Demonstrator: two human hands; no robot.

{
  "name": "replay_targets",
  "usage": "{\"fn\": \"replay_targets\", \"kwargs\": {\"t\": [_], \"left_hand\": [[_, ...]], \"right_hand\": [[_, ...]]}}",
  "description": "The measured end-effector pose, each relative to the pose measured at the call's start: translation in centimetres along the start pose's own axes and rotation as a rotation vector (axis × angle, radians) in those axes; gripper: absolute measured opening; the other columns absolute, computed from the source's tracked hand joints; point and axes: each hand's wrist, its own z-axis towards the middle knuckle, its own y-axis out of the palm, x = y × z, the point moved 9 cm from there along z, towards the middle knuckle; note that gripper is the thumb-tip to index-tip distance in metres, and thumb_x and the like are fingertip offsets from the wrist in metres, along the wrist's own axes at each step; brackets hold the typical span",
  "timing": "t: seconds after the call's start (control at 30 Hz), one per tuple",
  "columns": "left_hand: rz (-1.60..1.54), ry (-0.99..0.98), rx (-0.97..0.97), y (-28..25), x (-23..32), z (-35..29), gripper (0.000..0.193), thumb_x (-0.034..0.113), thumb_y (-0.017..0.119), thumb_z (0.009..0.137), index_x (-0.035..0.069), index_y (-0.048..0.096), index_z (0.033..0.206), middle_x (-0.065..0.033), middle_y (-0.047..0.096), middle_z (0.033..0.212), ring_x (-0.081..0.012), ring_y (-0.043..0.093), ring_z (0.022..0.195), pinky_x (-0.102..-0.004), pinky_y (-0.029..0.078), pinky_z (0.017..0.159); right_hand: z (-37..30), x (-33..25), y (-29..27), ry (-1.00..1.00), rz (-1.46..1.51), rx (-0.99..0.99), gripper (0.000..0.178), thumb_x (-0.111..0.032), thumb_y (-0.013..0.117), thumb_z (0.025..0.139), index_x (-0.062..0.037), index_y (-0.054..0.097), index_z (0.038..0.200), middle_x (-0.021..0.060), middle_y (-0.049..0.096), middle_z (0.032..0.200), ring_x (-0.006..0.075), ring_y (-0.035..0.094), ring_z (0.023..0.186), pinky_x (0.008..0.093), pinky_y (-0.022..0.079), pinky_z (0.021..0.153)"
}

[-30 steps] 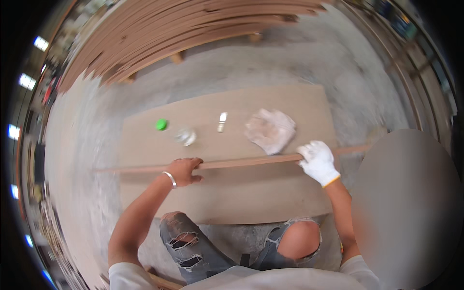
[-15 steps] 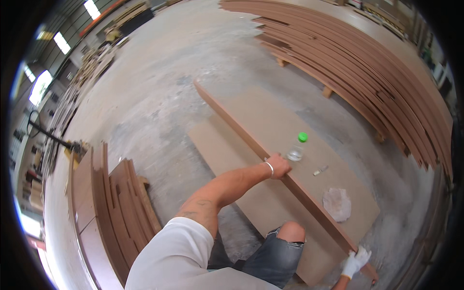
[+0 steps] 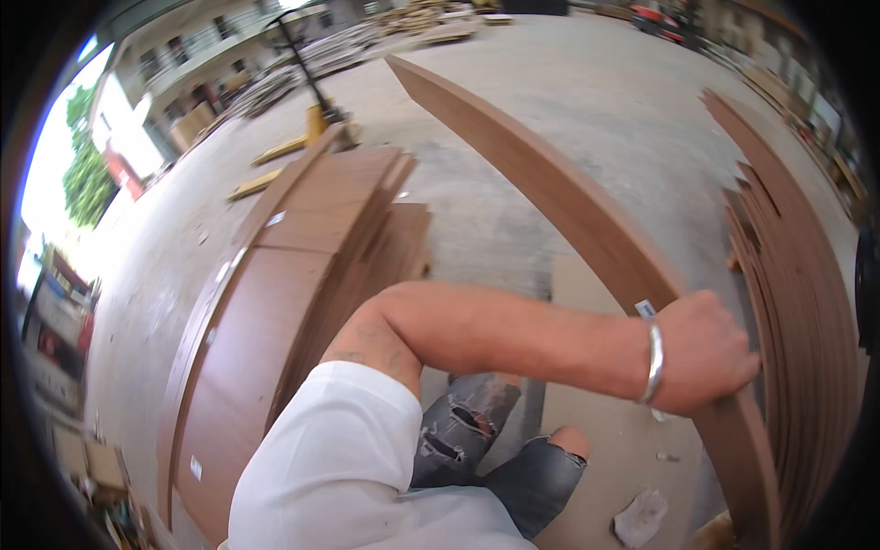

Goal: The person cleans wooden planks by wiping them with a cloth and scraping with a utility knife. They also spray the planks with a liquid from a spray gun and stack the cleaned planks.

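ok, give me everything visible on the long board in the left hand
The long board is reddish-brown and looks like wood, with a broad face and a narrower edge both showing. A small white label sits on it just short of the wrist. It runs diagonally from upper middle to lower right, its bend possibly just the fisheye lens. The left hand is closed over it, toward the lower right. Whether anything else touches or supports it can't be told.
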Motion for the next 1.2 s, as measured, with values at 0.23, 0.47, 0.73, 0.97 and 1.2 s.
{"fn": "replay_targets", "kwargs": {"t": [0.23,0.47,0.73,0.97,1.2], "left_hand": [[0.170,-0.479,0.051,-16.0,-0.2,-5.4,0.036,0.029,0.085,0.069,0.001,0.068,0.082,-0.0171,0.069,0.072,-0.0392,0.070,0.075,-0.0465,0.055,0.069],[0.227,-1.034,-0.007,-22.4,1.1,-21.1,0.047,0.042,0.086,0.075,0.000,0.065,0.082,-0.0213,0.065,0.070,-0.0438,0.066,0.076,-0.0482,0.051,0.069],[0.477,-1.730,0.057,-25.0,5.8,-39.6,0.061,0.061,0.071,0.085,0.001,0.069,0.075,-0.0212,0.067,0.071,-0.0391,0.068,0.077,-0.0473,0.052,0.071],[0.632,-2.092,0.108,-26.2,7.6,-53.7,0.067,0.067,0.060,0.091,0.002,0.074,0.079,-0.0234,0.071,0.081,-0.0399,0.069,0.083,-0.0477,0.053,0.080],[0.640,-2.236,0.131,-24.4,3.3,-66.7,0.072,0.071,0.052,0.092,0.003,0.077,0.084,-0.0227,0.073,0.085,-0.0401,0.070,0.084,-0.0477,0.051,0.080]], "right_hand": [[2.4,14.6,12.3,0.771,0.081,-0.228,0.051,-0.029,0.073,0.088,-0.0137,0.060,0.135,0.0096,0.061,0.136,0.0281,0.058,0.120,0.0466,0.043,0.109],[-13.0,25.0,19.6,1.168,-0.025,-0.230,0.045,-0.032,0.066,0.097,-0.0202,0.058,0.140,0.0056,0.057,0.144,0.0247,0.053,0.130,0.0435,0.043,0.109],[-41.7,24.9,28.3,1.862,0.240,-0.558,0.022,-0.019,0.067,0.093,-0.0103,0.064,0.113,0.0048,0.069,0.113,0.0263,0.065,0.110,0.0465,0.051,0.097],[-48.1,22.3,23.4,2.159,0.280,-0.816,0.051,-0.013,0.065,0.093,-0.0028,0.049,0.140,0.0258,0.064,0.123,0.0438,0.064,0.113,0.0592,0.051,0.100],[-42.4,27.0,18.0,2.096,0.244,-0.550,0.038,-0.010,0.061,0.094,-0.0027,0.058,0.131,0.0264,0.068,0.119,0.0444,0.068,0.108,0.0599,0.054,0.096]]}}
